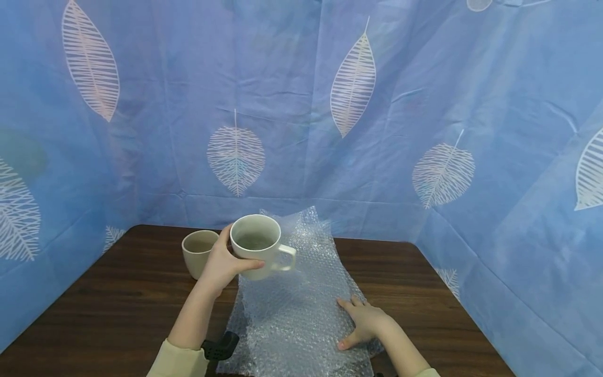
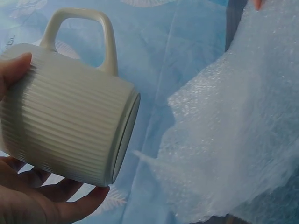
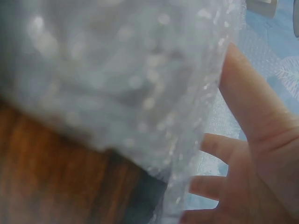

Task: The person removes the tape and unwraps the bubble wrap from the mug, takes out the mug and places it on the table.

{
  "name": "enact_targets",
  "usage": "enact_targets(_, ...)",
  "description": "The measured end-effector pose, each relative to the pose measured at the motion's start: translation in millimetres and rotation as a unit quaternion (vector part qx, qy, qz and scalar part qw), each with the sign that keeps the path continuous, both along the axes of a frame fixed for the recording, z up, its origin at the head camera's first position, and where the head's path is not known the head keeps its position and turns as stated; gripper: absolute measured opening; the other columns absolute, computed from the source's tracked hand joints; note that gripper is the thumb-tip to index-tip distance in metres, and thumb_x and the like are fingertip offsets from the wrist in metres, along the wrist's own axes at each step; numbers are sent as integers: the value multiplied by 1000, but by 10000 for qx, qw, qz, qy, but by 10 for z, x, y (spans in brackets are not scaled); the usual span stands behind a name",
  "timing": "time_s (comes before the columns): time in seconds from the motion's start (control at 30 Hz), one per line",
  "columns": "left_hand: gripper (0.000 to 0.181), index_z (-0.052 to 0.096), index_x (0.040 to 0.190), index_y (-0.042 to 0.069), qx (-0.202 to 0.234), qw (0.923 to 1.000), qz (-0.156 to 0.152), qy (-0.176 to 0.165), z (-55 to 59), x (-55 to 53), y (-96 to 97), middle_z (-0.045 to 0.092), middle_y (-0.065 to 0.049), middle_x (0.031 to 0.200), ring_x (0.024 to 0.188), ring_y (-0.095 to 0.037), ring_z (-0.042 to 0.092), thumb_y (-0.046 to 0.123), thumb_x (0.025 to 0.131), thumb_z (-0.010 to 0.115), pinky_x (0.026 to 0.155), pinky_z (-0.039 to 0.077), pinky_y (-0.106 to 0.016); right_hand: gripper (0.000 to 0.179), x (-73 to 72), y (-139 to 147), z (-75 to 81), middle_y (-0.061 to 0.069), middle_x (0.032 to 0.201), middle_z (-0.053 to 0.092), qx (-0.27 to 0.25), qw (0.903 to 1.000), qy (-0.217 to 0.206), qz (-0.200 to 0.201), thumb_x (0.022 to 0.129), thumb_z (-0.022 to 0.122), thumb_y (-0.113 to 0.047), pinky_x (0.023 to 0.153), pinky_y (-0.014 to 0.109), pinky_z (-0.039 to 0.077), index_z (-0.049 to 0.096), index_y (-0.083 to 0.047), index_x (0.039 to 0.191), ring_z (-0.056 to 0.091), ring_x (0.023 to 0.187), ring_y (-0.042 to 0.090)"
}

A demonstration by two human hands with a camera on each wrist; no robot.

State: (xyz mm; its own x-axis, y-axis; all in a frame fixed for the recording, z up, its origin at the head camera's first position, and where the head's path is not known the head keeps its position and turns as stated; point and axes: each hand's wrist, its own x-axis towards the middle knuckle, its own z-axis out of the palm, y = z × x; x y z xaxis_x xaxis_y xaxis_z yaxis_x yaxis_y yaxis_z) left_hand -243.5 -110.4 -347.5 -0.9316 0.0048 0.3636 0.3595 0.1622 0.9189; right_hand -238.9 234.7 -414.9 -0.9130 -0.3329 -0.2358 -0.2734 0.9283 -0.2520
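My left hand (image 1: 224, 261) grips a pale ribbed mug (image 2: 70, 114) around its side and holds it up above the bubble wrap (image 1: 301, 309). The mug's handle points right in the head view, and its opening faces up. Fingers and thumb wrap opposite sides of the mug in the left wrist view. My right hand (image 1: 369, 320) rests on the right edge of the bubble wrap, fingers spread. In the right wrist view, its thumb (image 3: 250, 88) touches the blurred plastic sheet. A second cup (image 1: 197, 259), beige, stands behind the left hand, partly covered by it.
The bubble wrap lies lengthwise over the dark wooden table (image 1: 118, 303), its far end reaching the back edge. A blue leaf-patterned cloth (image 1: 292, 104) hangs around the back and sides. A black band (image 1: 220, 346) sits on the left wrist.
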Motion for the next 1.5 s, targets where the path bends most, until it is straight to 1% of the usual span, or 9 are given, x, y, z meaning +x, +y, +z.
enact_targets(0.2, 105, 29, 148, 13, 26, 9999, 155, 61, 73, 45, -96, 41, -13, 137, 122, -34, 43, 10, 63, 91, 91, 44, -54, 108, 5, 12, -4, 30, 147, 30, 2, 10000, -30, -12, 58, 83, -52, 89, 77, 27, 39, -9, 146, 28, 125, 62)
enact_targets(0.43, 112, 18, 152, 16, 76, 9991, 384, -162, 155, 117, -224, 35, -15, 142, 126, -37, 40, 14, 67, 90, 90, 44, -57, 109, 3, 21, -7, 30, 147, 29, 49, 10000, -63, -24, 58, 82, -54, 89, 77, 26, 38, -9, 147, 28, 125, 62)
enact_targets(0.57, 110, 20, 152, 15, 96, 9980, 616, -79, 192, 150, -294, 36, -15, 141, 125, -36, 40, 13, 67, 90, 89, 43, -59, 108, -2, 26, -15, 30, 147, 30, 98, 9999, -36, -13, 59, 82, -54, 89, 77, 27, 38, -10, 147, 29, 125, 61)
enact_targets(0.7, 108, 23, 152, 14, 98, 9962, 864, 43, 221, 179, -360, 37, -14, 141, 124, -36, 41, 12, 66, 90, 92, 40, -60, 108, -7, 27, -20, 30, 147, 30, 125, 9999, -19, 0, 59, 82, -54, 89, 76, 26, 38, -10, 147, 30, 125, 61)
enact_targets(0.8, 108, 22, 152, 14, 116, 9951, 974, 99, 241, 197, -410, 38, -14, 141, 124, -36, 42, 11, 67, 89, 94, 37, -61, 108, -11, 25, -22, 30, 147, 30, 125, 9999, -19, 9, 59, 82, -54, 90, 76, 27, 38, -10, 147, 30, 125, 61)
enact_targets(0.93, 107, 23, 152, 13, 142, 9936, 1118, 120, 257, 213, -476, 38, -14, 141, 124, -37, 42, 12, 67, 89, 94, 36, -61, 108, -13, 27, -28, 30, 147, 30, 119, 9999, -11, 16, 59, 82, -54, 90, 76, 27, 38, -10, 147, 31, 125, 61)
enact_targets(1.13, 108, 24, 151, 12, 176, 9891, 1457, 140, 259, 235, -564, 38, -14, 141, 123, -35, 41, 14, 66, 90, 94, 36, -61, 107, -15, 21, -25, 30, 147, 30, 129, 9999, 0, 31, 60, 83, -53, 90, 76, 27, 38, -10, 147, 31, 125, 61)
enact_targets(1.4, 106, 24, 151, 13, 321, 9850, 1684, 191, 268, 292, -669, 37, -12, 141, 123, -33, 40, 13, 67, 89, 95, 37, -58, 107, -21, 18, -22, 30, 147, 30, 68, 10000, -10, 43, 59, 83, -53, 91, 75, 26, 39, -9, 147, 31, 124, 61)
enact_targets(1.5, 106, 24, 151, 13, 329, 9824, 1830, 157, 272, 312, -708, 37, -12, 142, 124, -33, 39, 13, 67, 89, 96, 37, -57, 108, -20, 20, -26, 30, 147, 31, 53, 10000, -9, 34, 59, 83, -53, 91, 76, 26, 39, -9, 147, 31, 125, 61)
